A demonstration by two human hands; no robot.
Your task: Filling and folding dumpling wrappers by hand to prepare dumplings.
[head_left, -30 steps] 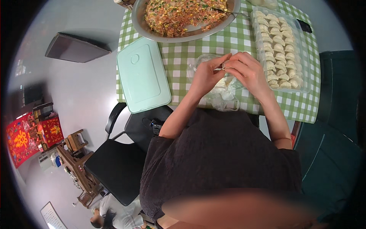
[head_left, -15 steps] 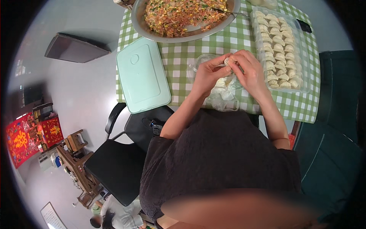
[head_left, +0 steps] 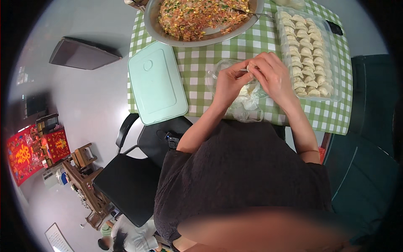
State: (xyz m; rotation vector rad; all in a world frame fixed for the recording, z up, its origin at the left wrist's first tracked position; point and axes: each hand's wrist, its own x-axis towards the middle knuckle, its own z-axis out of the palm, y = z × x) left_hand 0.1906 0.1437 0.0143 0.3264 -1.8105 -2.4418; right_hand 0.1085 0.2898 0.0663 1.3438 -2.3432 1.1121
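Note:
Both my hands meet over the table, pinching a small dumpling point(head_left: 250, 67) between their fingertips. My left hand point(head_left: 229, 84) is closed on its left side, and my right hand point(head_left: 272, 77) covers much of it from the right. Beneath them lies a crumpled clear plastic bag point(head_left: 247, 103) with pale dough wrappers inside. To the right, a clear plastic tray point(head_left: 336, 80) carries several rows of folded dumplings point(head_left: 307, 54). A large metal basin point(head_left: 201, 43) at the back holds chopped filling point(head_left: 197, 19), and a spoon point(head_left: 252, 13) rests in it.
A pale green lid point(head_left: 157, 84) lies on the checked tablecloth point(head_left: 193, 63) at the left, overhanging the near edge. Black chairs point(head_left: 130, 185) stand at my left. Another person point(head_left: 132, 235) is far off at lower left. A dark object point(head_left: 335, 27) sits by the tray's far corner.
My right hand has turned and shifted slightly up over the dumpling, hiding more of it. The left hand stays nearly in place.

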